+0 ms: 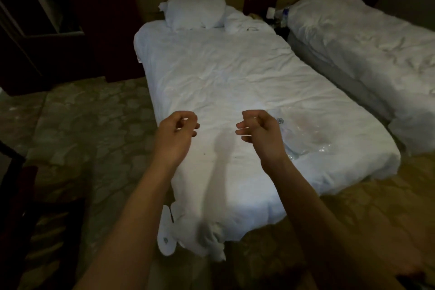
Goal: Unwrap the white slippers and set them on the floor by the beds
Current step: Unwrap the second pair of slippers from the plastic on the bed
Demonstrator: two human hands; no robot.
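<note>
Spanning the middle of the view, near bed (235,73): a white crumpled cover, its foot corner drooping to the floor close to the person.
Second bed (367,45): to the right, also white, set apart from the first by a dark gap.
Floor (77,120): patterned carpet, dim, on both sides of the near bed.
Pillow (195,13): at the head end of the near bed, upright against the wall.
Plastic wrapper (303,134): clear and crinkled, flat on the near bed just beside the right hand; it looks empty, though glare makes that hard to confirm.
Left hand (176,127): raised over the bed edge, fingers loosely curled, holding nothing.
Right hand (259,127): raised likewise, fingers loosely curled and empty, well clear of the left.
White slipper (166,233): on the floor by the bed's foot corner, sole flat, partly tucked under the drooping cover; a small mark shows on it.
Second slipper: I cannot make it out; it may lie under the cover's fold.
Step in hand, as I judge it: unwrapping seems done and placement is at its end.
Doing it well: check that both slippers sit side by side, free of the hanging cover, then collect the wrapper from the bed.
</note>
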